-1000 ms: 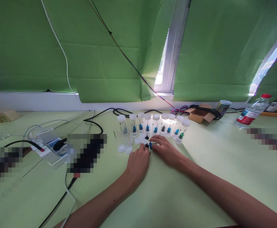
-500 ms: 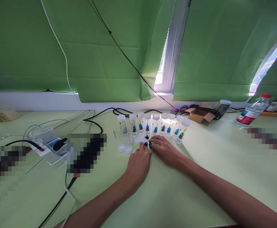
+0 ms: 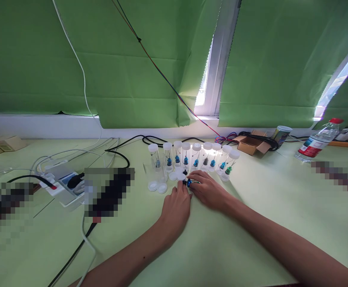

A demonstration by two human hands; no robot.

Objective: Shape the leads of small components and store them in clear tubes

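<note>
My left hand (image 3: 176, 209) rests on the table, its fingers closed by a small black part (image 3: 184, 182). Facing it, my right hand (image 3: 206, 188) has its fingers drawn together at a small blue part with thin metal leads (image 3: 189, 182). The fingertips of both hands almost meet, and they hide some of these pieces. Another small black part (image 3: 185, 172) stands just behind them among flat white caps (image 3: 173, 175). Beyond, several clear capped tubes (image 3: 196, 154) stand in a curved row, with small blue, grey or green parts inside.
Clear tubes without caps on top (image 3: 150, 175) stand left of my hands. A power strip (image 3: 69, 187) and cables lie farther left. At the back right are an open cardboard box (image 3: 250, 147), a cylindrical can (image 3: 281, 137) and a plastic bottle (image 3: 317, 141).
The small blue part between my fingertips has turned slightly and shows more of its face. Both hands have stayed almost in place, and the whole view has shifted a little.
</note>
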